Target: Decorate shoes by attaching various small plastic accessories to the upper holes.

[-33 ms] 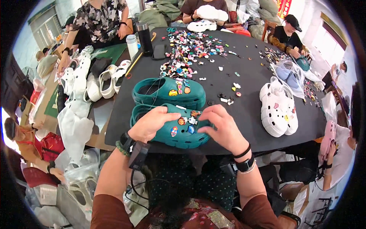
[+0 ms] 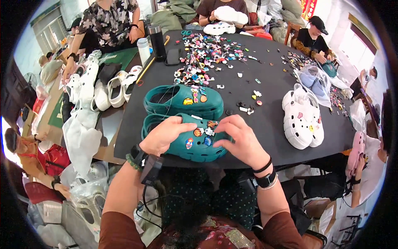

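Observation:
A teal clog [image 2: 188,154] lies in front of me with its toe to the right, and several colourful shoe charms are set in its upper. My left hand [image 2: 162,135] grips it at the opening, thumb on top near a basketball charm [image 2: 198,132]; the other fingers are mostly hidden. Over the toe hovers my right hand [image 2: 242,139], its thumb and forefinger curved and apart beside a white figure charm [image 2: 209,131] and a blue charm [image 2: 208,141]. Whether the fingertips touch the charms I cannot tell. A matching teal clog [image 2: 213,99] with charms lies just beyond.
Loose charms [image 2: 199,58] are heaped across the dark table [image 2: 265,116]. White clogs [image 2: 296,124] stand to the right, near a bagged blue pair [image 2: 313,81]. A black bottle [image 2: 157,43] and a phone [image 2: 173,57] sit far left. Other people work around the table.
My right thumb has shifted slightly left, closer to the blue charm. My left hand and both teal clogs have stayed in place.

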A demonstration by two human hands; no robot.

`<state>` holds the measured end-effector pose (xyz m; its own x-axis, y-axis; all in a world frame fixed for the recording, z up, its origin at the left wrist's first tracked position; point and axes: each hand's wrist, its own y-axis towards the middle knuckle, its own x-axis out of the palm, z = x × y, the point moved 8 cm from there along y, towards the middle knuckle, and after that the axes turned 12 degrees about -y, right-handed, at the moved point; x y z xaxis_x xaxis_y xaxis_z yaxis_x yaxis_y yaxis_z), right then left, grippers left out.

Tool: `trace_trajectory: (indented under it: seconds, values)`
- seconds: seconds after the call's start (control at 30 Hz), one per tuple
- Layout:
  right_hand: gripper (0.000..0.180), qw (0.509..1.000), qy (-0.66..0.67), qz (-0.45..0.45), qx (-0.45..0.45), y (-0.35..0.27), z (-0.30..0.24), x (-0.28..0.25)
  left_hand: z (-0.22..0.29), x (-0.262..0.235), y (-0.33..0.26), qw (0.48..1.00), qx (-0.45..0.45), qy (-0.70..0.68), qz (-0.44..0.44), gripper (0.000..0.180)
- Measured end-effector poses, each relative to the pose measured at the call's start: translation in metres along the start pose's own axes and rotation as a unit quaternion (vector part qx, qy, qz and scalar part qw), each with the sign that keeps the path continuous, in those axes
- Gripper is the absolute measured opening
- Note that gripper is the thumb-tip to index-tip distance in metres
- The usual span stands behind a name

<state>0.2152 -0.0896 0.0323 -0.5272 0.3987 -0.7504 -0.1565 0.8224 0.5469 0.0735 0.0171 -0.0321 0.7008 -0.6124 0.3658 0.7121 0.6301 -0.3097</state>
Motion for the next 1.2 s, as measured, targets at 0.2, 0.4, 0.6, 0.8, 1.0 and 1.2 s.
trace_trajectory:
  seconds: [0.2, 0.4, 0.6, 0.8, 1.0, 1.2]
  values:
    - [0.058, 0.998, -0.041, -0.006, -0.054, 0.003, -0.050, 0.029, -0.010, -0.010, 0.009, 1.000, 0.000, 0.015, 0.016, 0.029]
    - [0.046, 0.993, -0.116, -0.014, -0.022, 0.011, -0.054, 0.058, -0.008, -0.016, 0.014, 0.993, 0.059, 0.099, 0.037, 0.021]
    - [0.034, 0.997, -0.070, 0.038, -0.014, 0.017, -0.050, 0.052, -0.007, -0.014, 0.010, 0.990, 0.069, 0.111, 0.047, 0.019]
    - [0.022, 0.990, -0.091, 0.084, -0.065, 0.013, -0.049, 0.058, -0.008, -0.019, 0.013, 0.984, 0.086, 0.148, 0.056, 0.020]
    - [0.016, 0.994, 0.025, 0.106, 0.016, 0.017, -0.033, 0.053, -0.009, -0.026, 0.018, 0.970, 0.100, 0.212, 0.060, 0.024]
    - [0.016, 0.992, 0.040, 0.084, 0.090, 0.018, -0.022, 0.056, -0.001, -0.022, 0.014, 0.951, 0.107, 0.273, 0.102, 0.023]
